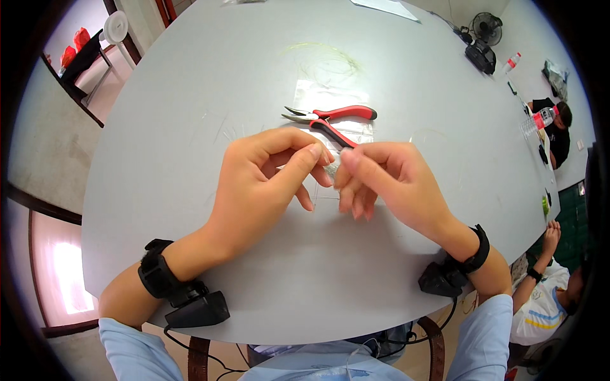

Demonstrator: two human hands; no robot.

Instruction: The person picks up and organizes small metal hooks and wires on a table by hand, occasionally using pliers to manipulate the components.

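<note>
My left hand (273, 171) and my right hand (394, 181) face each other over the table, fingertips almost meeting. The left thumb and index finger are pinched together. On the right, thumb and index finger are also closed in a pinch, slightly blurred. Whatever lies in either pinch is too small to make out. Just beyond the fingers rest needle-nose pliers (318, 117) with red and black handles, their jaws parted and pointing left. They lie on a clear plastic bag (330, 95), partly hidden by my hands. Small greyish bits show between my fingertips.
A loose coil of thin yellow-green wire (349, 60) lies farther back on the grey table (190, 82). Fine strands lie left of the pliers. A black fan (487, 28) and water bottles (511, 62) stand at the far right. Two other people are along the right side.
</note>
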